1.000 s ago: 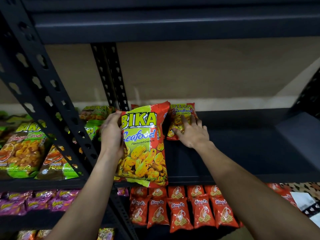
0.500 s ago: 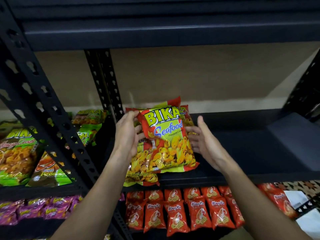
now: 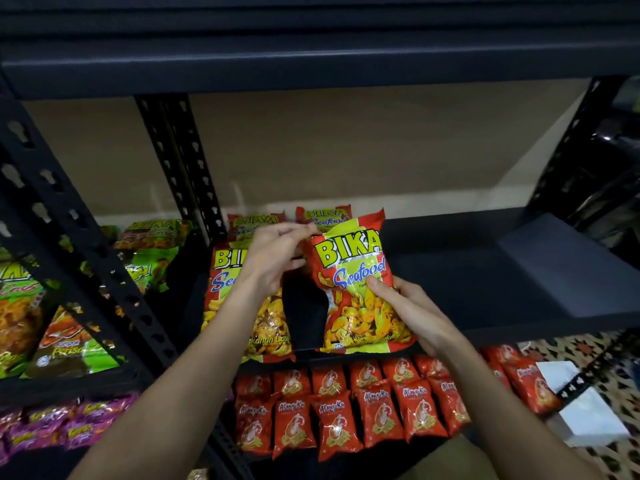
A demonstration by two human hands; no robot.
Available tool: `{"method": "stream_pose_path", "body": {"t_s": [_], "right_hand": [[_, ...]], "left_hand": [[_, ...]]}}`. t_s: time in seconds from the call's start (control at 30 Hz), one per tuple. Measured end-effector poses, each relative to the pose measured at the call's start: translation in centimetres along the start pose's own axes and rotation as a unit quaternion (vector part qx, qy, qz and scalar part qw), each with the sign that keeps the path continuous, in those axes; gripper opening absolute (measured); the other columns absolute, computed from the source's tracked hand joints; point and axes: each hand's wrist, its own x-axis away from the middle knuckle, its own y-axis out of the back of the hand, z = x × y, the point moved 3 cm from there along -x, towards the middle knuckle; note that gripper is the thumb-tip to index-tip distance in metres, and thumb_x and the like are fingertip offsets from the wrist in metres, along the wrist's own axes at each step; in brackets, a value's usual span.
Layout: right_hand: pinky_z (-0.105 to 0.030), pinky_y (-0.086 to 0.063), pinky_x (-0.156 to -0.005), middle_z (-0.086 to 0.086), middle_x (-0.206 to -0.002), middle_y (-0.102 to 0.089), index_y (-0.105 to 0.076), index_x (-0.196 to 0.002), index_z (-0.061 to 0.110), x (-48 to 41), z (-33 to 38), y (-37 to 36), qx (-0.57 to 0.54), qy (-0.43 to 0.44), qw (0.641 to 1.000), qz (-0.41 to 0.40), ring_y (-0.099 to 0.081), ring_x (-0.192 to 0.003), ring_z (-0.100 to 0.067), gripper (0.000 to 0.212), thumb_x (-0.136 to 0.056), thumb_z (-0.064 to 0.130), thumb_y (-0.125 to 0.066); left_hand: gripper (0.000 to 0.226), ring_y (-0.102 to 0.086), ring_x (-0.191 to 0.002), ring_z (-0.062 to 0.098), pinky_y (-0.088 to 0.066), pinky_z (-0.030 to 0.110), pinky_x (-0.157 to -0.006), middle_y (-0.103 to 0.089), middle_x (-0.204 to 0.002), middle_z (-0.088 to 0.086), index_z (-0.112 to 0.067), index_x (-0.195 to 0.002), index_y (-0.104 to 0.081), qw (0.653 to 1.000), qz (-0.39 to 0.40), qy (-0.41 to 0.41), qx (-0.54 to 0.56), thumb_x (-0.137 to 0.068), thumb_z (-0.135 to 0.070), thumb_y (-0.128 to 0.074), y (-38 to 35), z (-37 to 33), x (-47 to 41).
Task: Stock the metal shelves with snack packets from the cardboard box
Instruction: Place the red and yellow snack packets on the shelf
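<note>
At the front of the metal shelf (image 3: 467, 278), we now hold one Bika Seafood packet (image 3: 360, 299), left hand (image 3: 273, 258) pinching its top corner, right hand (image 3: 412, 306) gripping its side; the other Bika packet (image 3: 266, 327) lies released at left.

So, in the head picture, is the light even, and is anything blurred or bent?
Head view: light is dim and uneven, the black metal shelf frame sinks into shadow; glare spots on the glossy red-and-yellow Bika Seafood packet; the left hand looks slightly motion-blurred; the wide-angle lens bows its uprights.
</note>
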Motion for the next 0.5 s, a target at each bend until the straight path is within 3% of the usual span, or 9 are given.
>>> {"method": "stream_pose_path", "body": {"t_s": [0.13, 0.27, 0.37, 0.5], "right_hand": [[-0.042, -0.055, -0.094, -0.001, -0.104, -0.076, -0.063, -0.121, 0.019, 0.4, -0.4, 0.2, -0.002, 0.015, 0.999, -0.036, -0.074, -0.096, -0.019, 0.058, -0.077, 0.057, -0.067], [-0.044, -0.057, -0.092, -0.003, -0.102, -0.077, -0.066, -0.117, 0.017, 0.5, -0.7, 0.6, -0.004, 0.016, 0.998, -0.053, -0.074, -0.093, -0.021, 0.054, -0.079, 0.055, -0.069], [-0.046, -0.057, -0.091, -0.003, -0.1, -0.077, -0.067, -0.115, 0.016, 0.7, -0.6, 0.7, 0.009, 0.027, 0.998, -0.056, -0.075, -0.091, -0.022, 0.05, -0.08, 0.051, -0.071], [-0.044, -0.058, -0.09, 0.0, -0.097, -0.078, -0.068, -0.112, 0.016, 0.3, -0.1, 0.1, 0.027, 0.049, 0.996, -0.068, -0.075, -0.088, -0.018, 0.049, -0.08, 0.053, -0.071]], "left_hand": [[0.011, -0.071, -0.092, 0.017, -0.056, 0.031, -0.083, -0.077, -0.086, -0.007, -0.02, -0.087, -0.078, 0.988, 0.026, -0.058, -0.143, -0.083, -0.03, -0.075, 0.5, -1.0, -0.5], [0.019, -0.073, -0.084, 0.013, -0.055, 0.019, -0.079, -0.077, -0.089, 0.0, -0.01, -0.093, -0.078, 0.973, 0.096, -0.05, -0.206, -0.085, -0.027, -0.073, 1.1, -2.0, -1.2], [0.019, -0.073, -0.084, 0.019, -0.054, 0.024, -0.089, -0.077, -0.088, 0.003, -0.009, -0.089, -0.077, 0.973, 0.061, -0.056, -0.215, -0.088, -0.028, -0.071, 1.3, -2.0, -2.2], [0.021, -0.069, -0.081, 0.016, -0.051, 0.027, -0.084, -0.076, -0.085, 0.002, -0.016, -0.084, -0.077, 0.964, -0.006, -0.083, -0.253, -0.088, -0.036, -0.072, 1.2, -2.0, -3.5]]}}
